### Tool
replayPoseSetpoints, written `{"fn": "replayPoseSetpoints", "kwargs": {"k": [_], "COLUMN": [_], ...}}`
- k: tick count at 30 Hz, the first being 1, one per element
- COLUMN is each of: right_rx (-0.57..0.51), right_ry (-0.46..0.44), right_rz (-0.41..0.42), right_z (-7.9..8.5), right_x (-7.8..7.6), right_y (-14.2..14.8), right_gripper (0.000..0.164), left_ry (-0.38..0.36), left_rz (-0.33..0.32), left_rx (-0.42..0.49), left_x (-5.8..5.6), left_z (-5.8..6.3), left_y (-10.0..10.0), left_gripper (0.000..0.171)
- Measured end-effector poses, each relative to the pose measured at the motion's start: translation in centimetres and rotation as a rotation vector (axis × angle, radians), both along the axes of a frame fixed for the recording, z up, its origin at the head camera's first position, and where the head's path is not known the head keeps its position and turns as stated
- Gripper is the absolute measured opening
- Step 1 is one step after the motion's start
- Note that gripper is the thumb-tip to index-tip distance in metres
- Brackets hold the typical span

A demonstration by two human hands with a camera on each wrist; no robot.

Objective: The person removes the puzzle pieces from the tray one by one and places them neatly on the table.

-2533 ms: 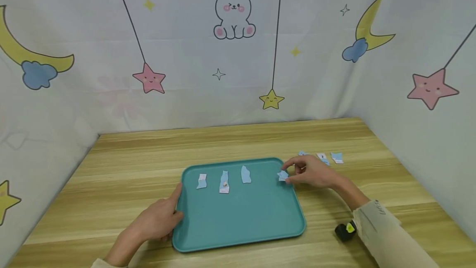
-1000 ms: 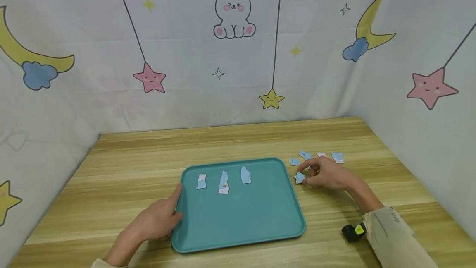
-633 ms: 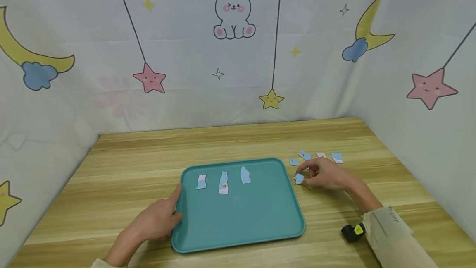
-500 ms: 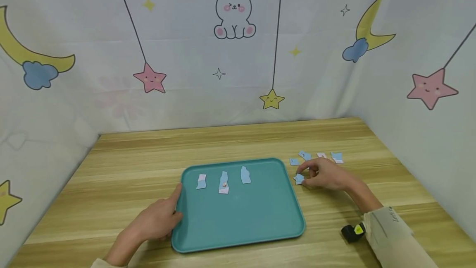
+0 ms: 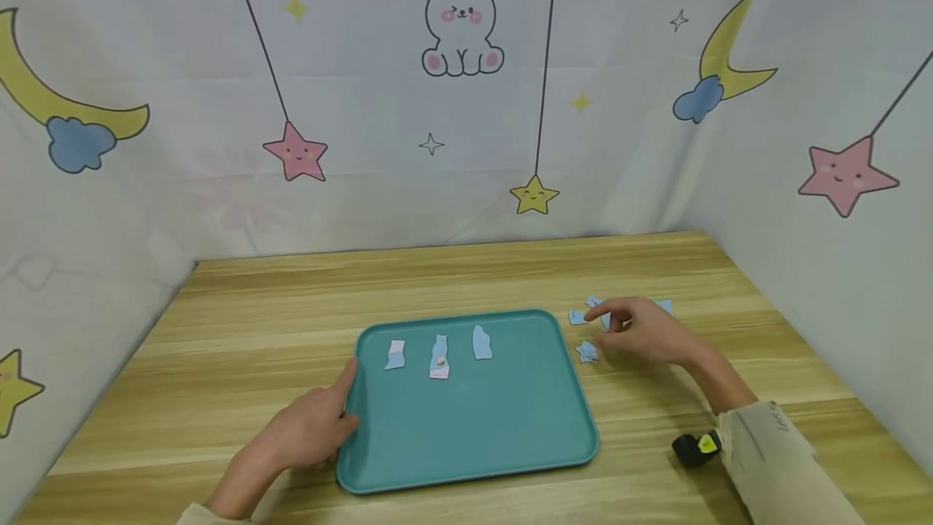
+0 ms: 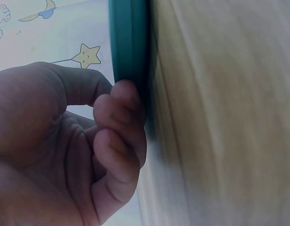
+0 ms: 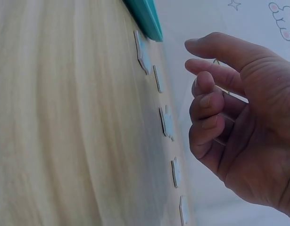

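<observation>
In the head view my left hand (image 5: pixel 309 428) holds the left rim of a teal tray (image 5: pixel 474 428), index finger along the edge. The left wrist view shows its fingers curled against the tray's side (image 6: pixel 129 42). My right hand (image 5: pixel 649 332) hovers right of the tray, thumb and index finger apart with nothing between them. Just left of its thumb a small light-blue puzzle piece (image 5: pixel 586 352) lies on the table. More flat pieces lie behind and partly under the hand, including a blue piece (image 5: pixel 577 317). In the right wrist view the nearest tray-side piece (image 7: pixel 142 52) shows its thin edge.
Inside the tray, along its back, lie a pink-and-blue piece (image 5: pixel 395 355), a tall piece (image 5: pixel 440 357) and a plain blue piece (image 5: pixel 482 343). A black wrist device (image 5: pixel 696 448) sits by the right sleeve. Printed cloth walls (image 5: pixel 466 128) enclose the wooden table (image 5: pixel 364 290).
My right hand carried the small blue piece rightward out of the tray, set it on the table, then let go and lifted slightly away. The left hand has stayed on the tray rim.
</observation>
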State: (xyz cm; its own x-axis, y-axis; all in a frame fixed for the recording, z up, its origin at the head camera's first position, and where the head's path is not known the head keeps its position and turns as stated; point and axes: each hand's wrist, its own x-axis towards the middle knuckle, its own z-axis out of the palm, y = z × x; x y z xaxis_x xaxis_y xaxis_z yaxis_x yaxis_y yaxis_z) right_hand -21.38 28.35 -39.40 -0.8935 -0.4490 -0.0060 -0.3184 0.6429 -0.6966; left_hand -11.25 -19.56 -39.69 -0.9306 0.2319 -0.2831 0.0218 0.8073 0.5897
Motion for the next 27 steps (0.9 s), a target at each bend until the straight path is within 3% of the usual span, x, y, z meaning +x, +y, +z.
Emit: {"fn": "replayPoseSetpoints", "kwargs": {"k": [15, 27], "right_rx": [-0.008, -0.051], "right_ry": [0.029, -0.019], "right_rz": [0.054, 0.105], "right_z": [0.5, 0.2], "right_x": [-0.7, -1.2], "right_y": [-2.3, -4.2], "right_gripper": [0.039, 0.046], "left_ry": [0.000, -0.001], "left_rz": [0.005, 0.009], "left_rx": [-0.001, 0.001], "left_x": [-0.2, -0.3], "left_z": [0.0, 0.0], "left_y": [0.2, 0.3], "left_gripper": [0.082, 0.082]}}
